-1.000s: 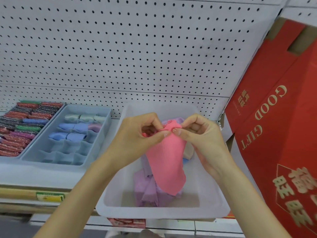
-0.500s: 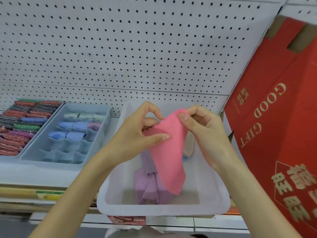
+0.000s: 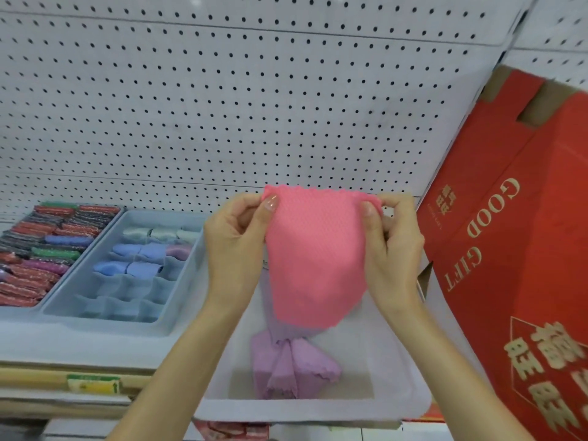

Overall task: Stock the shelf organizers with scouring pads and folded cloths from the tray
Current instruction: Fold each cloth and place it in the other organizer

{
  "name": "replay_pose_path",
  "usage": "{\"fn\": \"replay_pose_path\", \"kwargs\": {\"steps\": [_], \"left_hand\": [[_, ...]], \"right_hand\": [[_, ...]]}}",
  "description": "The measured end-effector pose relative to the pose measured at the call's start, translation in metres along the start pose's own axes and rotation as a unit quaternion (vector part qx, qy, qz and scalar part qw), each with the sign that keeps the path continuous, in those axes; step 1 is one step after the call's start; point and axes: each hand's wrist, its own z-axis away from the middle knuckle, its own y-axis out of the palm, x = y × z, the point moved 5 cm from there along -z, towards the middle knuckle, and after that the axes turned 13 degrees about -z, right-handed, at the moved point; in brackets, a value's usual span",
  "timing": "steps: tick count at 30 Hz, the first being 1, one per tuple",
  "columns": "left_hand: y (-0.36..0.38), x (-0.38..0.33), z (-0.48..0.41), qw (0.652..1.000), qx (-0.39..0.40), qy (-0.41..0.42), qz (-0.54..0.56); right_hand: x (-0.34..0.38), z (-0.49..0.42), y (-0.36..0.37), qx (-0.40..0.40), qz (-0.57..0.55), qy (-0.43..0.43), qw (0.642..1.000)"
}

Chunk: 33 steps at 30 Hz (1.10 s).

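A pink cloth (image 3: 315, 253) hangs spread out above the white tray (image 3: 296, 410). My left hand (image 3: 235, 240) pinches its top left corner and my right hand (image 3: 391, 246) pinches its top right corner. Below it, purple cloths (image 3: 289, 367) lie in the tray. To the left, a grey-blue organizer with small compartments (image 3: 127, 275) holds rolled blue, pale green and lilac cloths in its far rows; its near compartments hold nothing. Further left, a second organizer (image 3: 41, 249) is packed with glittery scouring pads in red, green, blue and purple.
A white pegboard wall (image 3: 254, 106) backs the shelf. A tall red cardboard box (image 3: 515, 249) printed "GOOD GIFT" leans at the right, close to the tray and my right forearm. A yellow-green price label (image 3: 94, 383) sits on the shelf's front rail.
The pink cloth was bunched between both hands; my hands have moved apart and upward, and the cloth now hangs opened out flat between them.
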Motion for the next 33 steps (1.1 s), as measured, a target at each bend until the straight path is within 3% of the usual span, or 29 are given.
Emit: {"fn": "replay_pose_path", "kwargs": {"steps": [3, 5, 9, 13, 16, 22, 29, 33], "left_hand": [[0.002, -0.015, -0.001, 0.997, -0.04, 0.057, -0.026], [0.002, -0.023, -0.003, 0.997, -0.022, 0.072, -0.013], [-0.001, -0.026, -0.015, 0.991, 0.068, 0.007, 0.111], [0.01, -0.04, -0.019, 0.956, 0.206, -0.004, 0.208], [0.029, -0.055, -0.014, 0.933, 0.24, -0.04, 0.264], [0.055, -0.048, -0.014, 0.924, 0.247, -0.08, 0.282], [0.063, -0.047, -0.01, 0.891, 0.223, -0.093, 0.385], [0.064, -0.049, -0.006, 0.905, 0.205, -0.12, 0.352]], "right_hand": [[0.007, -0.007, 0.001, 0.0, -0.075, 0.011, 0.997], [0.006, -0.013, -0.001, 0.026, -0.175, 0.057, 0.983], [0.011, -0.022, -0.005, 0.171, -0.382, 0.144, 0.897], [0.037, -0.026, -0.001, 0.325, -0.425, 0.118, 0.837], [0.048, -0.035, 0.012, 0.341, -0.378, 0.103, 0.854], [0.05, -0.057, 0.028, 0.263, -0.362, 0.031, 0.894], [0.053, -0.052, 0.041, 0.276, -0.392, 0.03, 0.877], [0.051, -0.049, 0.046, 0.28, -0.389, 0.044, 0.877]]}}
